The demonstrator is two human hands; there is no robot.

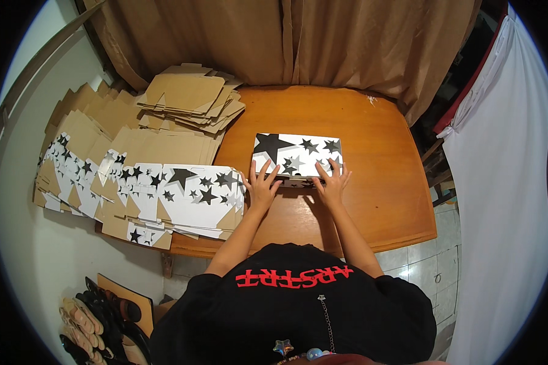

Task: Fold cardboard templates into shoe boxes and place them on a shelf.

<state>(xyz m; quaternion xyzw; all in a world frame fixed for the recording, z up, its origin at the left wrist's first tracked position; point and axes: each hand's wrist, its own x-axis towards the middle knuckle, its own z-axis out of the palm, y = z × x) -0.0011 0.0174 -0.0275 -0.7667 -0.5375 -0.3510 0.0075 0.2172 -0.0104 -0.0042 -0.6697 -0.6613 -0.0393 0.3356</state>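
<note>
A white cardboard box (298,153) printed with black and grey stars lies on the wooden table in front of me, its lid lying level on top. My left hand (263,190) rests at the box's near left corner, fingers spread, some of them on the lid. At the near right corner is my right hand (331,186), also with outstretched fingers touching the lid. Both thumbs point inward along the near side. A narrow dark gap shows under the lid's near edge between the hands. The undersides of my fingers are hidden.
Flat star-printed cardboard blanks (207,198) cover the table's left part, overhanging its near edge. Behind them rises a stack of plain brown blanks (186,91). A brown curtain (237,42) hangs at the back, a white cloth (499,182) to the right. Shoes (97,322) stand lower left.
</note>
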